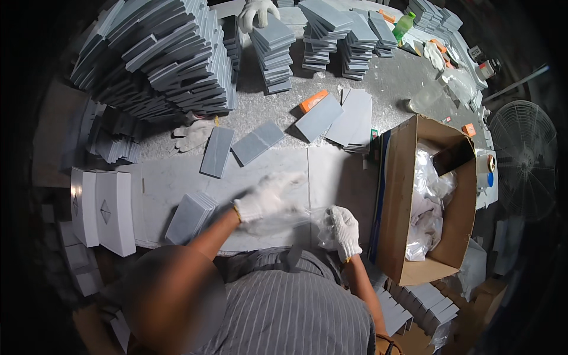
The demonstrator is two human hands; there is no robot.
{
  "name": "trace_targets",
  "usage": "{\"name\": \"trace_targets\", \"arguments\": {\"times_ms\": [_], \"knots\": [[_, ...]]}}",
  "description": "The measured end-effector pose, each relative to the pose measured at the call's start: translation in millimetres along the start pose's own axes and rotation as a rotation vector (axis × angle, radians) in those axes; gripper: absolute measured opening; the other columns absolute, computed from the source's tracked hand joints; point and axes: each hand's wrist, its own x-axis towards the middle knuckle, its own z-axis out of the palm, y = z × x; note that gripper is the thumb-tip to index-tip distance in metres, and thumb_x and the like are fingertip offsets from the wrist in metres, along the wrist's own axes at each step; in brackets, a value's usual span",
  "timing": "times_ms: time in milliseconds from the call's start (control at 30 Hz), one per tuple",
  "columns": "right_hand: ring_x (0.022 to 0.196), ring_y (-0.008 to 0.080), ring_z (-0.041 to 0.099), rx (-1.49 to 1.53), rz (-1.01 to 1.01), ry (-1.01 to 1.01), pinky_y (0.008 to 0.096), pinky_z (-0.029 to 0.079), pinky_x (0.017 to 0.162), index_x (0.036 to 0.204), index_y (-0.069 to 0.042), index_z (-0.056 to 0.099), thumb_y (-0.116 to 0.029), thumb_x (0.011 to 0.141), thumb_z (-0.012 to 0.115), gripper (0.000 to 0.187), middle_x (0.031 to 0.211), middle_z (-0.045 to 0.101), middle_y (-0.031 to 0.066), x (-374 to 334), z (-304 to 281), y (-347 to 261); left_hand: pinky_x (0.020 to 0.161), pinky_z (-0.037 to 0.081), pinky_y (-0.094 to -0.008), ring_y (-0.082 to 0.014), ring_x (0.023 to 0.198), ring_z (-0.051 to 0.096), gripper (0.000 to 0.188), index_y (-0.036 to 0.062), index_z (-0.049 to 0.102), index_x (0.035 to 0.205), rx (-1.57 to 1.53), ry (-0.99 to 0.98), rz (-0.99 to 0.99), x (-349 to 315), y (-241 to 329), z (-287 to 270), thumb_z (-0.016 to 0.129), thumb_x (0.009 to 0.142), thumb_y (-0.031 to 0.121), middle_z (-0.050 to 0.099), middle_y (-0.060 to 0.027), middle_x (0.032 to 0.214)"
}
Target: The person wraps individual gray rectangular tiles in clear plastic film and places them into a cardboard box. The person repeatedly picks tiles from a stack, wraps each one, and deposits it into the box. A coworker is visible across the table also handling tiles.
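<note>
Both my hands wear white knit gloves over the pale slab at the table's near edge. My right hand (pixel 344 231) has its fingers closed on a clear plastic bag (pixel 324 232). My left hand (pixel 269 198) is smeared by motion above a clear plastic film that stretches toward the right hand; its grip does not show. Left of that hand, a small stack of grey tiles (pixel 188 220) leans at the near edge. Two loose grey tiles, one of them a veined tile (pixel 258 142), lie beyond my hands.
An open cardboard box (pixel 387 195) with plastic bags stands at right, near a fan (pixel 523 160). White boxes (pixel 117 213) stand at left. Tall tile stacks (pixel 177 65) fill the far left. Another person's gloved hand (pixel 258 13) rests on a far stack. An empty glove (pixel 194 135) lies below the stacks.
</note>
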Motion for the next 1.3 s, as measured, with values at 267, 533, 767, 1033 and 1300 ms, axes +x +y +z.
{"name": "trace_targets", "arguments": {"times_ms": [267, 533, 767, 1033, 1300], "knots": [[0.050, 0.0078, 0.049, -0.364, -0.146, -0.105, 0.0270, 0.038, 0.049, 0.076, -0.004, 0.065, -0.033, 0.096, 0.061, 0.036, 0.054, 0.053, 0.0006, -18, -2, -38, 0.089, 0.049, -0.0399, -0.0316, 0.100, 0.064, 0.042, 0.0044, 0.065, 0.115, 0.029, -0.359, -0.021, 15, 20, 41, 0.068, 0.081, 0.029, 0.067, -0.0179, 0.109], [0.053, 0.0086, 0.050, -0.455, -0.103, -0.102, 0.0272, 0.041, 0.053, 0.081, -0.005, 0.068, -0.032, 0.094, 0.062, 0.031, 0.061, 0.057, 0.0010, -24, -16, -35, 0.082, 0.052, -0.0371, -0.0288, 0.091, 0.067, 0.028, 0.0022, 0.068, 0.098, 0.209, -0.489, -0.066, 32, 10, -46, 0.063, 0.082, 0.024, 0.069, -0.0160, 0.097], [0.051, 0.0065, 0.049, -0.108, 0.143, -0.293, 0.0229, 0.038, 0.046, 0.086, -0.003, 0.068, -0.030, 0.097, 0.060, 0.030, 0.062, 0.058, -0.0004, -31, -15, -17, 0.075, 0.054, -0.0321, -0.0222, 0.079, 0.069, 0.022, 0.0047, 0.072, 0.090, 0.376, -0.585, -0.288, 48, -25, -139, 0.069, 0.076, 0.021, 0.073, -0.0115, 0.089], [0.057, 0.0077, 0.054, -0.037, 0.212, -0.297, 0.0241, 0.044, 0.050, 0.091, -0.001, 0.067, -0.028, 0.097, 0.059, 0.028, 0.070, 0.062, 0.0008, -53, 13, 11, 0.092, 0.046, -0.0418, -0.0260, 0.089, 0.064, 0.013, 0.0147, 0.069, 0.082, 1.197, -0.146, 0.218, 104, -76, -59, 0.057, 0.079, 0.019, 0.066, -0.0064, 0.084], [0.063, 0.0156, 0.059, 0.507, 0.417, -0.111, 0.0258, 0.049, 0.057, 0.101, 0.003, 0.061, -0.029, 0.100, 0.054, 0.032, 0.080, 0.064, 0.0068, -82, 17, 95, 0.092, 0.045, -0.0422, -0.0259, 0.091, 0.060, 0.016, 0.0138, 0.064, 0.092, 0.614, 0.620, 0.259, 78, -44, 20, 0.066, 0.078, 0.020, 0.063, -0.0056, 0.090]]}}
